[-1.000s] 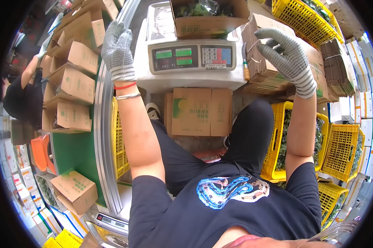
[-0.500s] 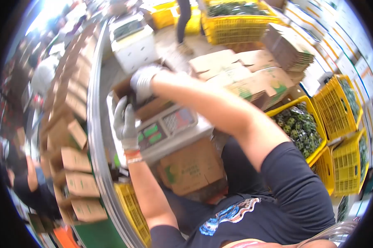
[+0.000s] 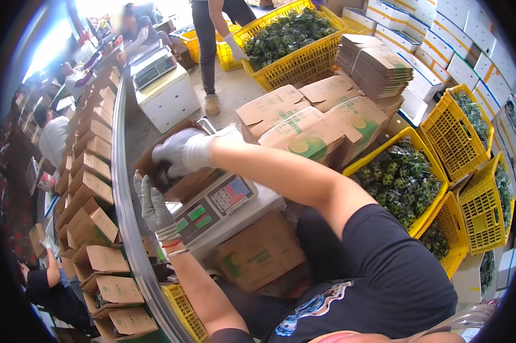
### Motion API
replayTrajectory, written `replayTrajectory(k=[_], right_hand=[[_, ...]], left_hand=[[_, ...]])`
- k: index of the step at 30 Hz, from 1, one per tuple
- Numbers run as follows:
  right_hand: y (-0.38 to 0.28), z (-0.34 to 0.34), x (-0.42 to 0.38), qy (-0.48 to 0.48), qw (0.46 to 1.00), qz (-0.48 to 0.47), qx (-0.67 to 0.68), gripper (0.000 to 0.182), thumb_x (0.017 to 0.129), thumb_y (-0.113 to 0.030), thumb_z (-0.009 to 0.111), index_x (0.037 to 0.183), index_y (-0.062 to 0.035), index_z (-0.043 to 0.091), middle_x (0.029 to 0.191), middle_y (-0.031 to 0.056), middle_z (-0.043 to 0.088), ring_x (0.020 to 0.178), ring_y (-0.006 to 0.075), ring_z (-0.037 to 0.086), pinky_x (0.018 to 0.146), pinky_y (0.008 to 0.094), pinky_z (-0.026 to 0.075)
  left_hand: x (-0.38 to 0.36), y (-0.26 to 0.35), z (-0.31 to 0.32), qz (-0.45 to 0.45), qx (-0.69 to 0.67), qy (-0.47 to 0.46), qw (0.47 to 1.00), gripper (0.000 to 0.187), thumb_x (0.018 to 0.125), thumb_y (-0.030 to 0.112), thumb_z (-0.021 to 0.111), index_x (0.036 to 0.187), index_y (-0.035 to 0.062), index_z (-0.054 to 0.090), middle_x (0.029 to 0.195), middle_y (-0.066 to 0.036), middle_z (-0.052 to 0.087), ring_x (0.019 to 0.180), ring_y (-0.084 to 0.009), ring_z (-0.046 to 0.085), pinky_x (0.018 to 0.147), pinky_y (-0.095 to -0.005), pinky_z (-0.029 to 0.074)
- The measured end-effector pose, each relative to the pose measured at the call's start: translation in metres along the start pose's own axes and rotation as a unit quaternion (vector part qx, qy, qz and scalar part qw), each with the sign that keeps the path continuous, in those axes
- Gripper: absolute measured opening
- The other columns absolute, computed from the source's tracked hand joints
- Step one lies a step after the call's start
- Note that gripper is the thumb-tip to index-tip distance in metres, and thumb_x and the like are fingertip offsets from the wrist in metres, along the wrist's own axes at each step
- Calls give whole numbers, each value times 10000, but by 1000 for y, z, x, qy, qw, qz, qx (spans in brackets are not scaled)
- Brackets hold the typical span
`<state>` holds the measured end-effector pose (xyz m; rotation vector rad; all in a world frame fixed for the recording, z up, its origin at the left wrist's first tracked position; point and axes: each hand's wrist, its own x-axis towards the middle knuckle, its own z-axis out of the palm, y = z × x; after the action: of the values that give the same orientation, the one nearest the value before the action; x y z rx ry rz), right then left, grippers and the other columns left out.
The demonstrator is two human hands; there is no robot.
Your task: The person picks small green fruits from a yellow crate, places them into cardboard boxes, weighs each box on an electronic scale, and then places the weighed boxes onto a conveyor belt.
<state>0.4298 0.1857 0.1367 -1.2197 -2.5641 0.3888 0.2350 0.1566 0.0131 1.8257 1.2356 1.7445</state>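
An open cardboard box (image 3: pixel 196 184) sits on the digital scale (image 3: pixel 218 201), whose green displays and keypad face me. My right hand (image 3: pixel 183 151), in a grey-white knit glove, reaches over the box rim with its fingers curled down inside. Something dark lies under those fingers, but I cannot make out what it is. My left hand (image 3: pixel 156 212), in a striped grey glove, stands upright at the box's near left corner. Its fingers are stretched out, holding nothing.
A metal rail (image 3: pixel 120 171) runs along my left, with open cartons (image 3: pixel 106 258) lined up beyond it. Flattened cartons (image 3: pixel 304 128) are stacked ahead. Yellow crates (image 3: pixel 435 206) of bagged greens stand right. A co-worker's gloved hand (image 3: pixel 235 48) grips another crate (image 3: pixel 295 64).
My view has shifted and sharpened. My right hand reaches lower into the box, and my left hand stays beside it. A co-worker's hand on the far crate has come into view.
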Motion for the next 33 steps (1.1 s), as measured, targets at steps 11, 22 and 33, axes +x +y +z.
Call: replayTrajectory(k=[11,22,33], right_hand=[[108,71,-47,277,960,-44,24,702,663,-452,736,1258,-150,517,1346,173,437,1174,332,494,965,386,421],[116,96,-19,224,966,-26,124,705,567,-407,789,1178,-133,569,1380,173,390,1289,382,332,1002,407,391],[28,90,-18,156,984,-55,72,946,481,-190,804,1305,-36,365,1261,166,457,1142,315,461,967,409,396]], left_hand=[[3,-24,18,-158,-145,-56,975,414,896,359,546,1015,-17,672,1110,-157,628,1052,-256,565,962,-369,393],[12,-45,15,-181,-212,38,960,402,854,255,473,1036,-52,656,1027,-147,646,976,-217,590,900,-341,444],[-14,-20,-73,-143,-428,169,876,356,892,266,461,1026,-20,627,990,-130,645,912,-227,589,893,-346,440]])
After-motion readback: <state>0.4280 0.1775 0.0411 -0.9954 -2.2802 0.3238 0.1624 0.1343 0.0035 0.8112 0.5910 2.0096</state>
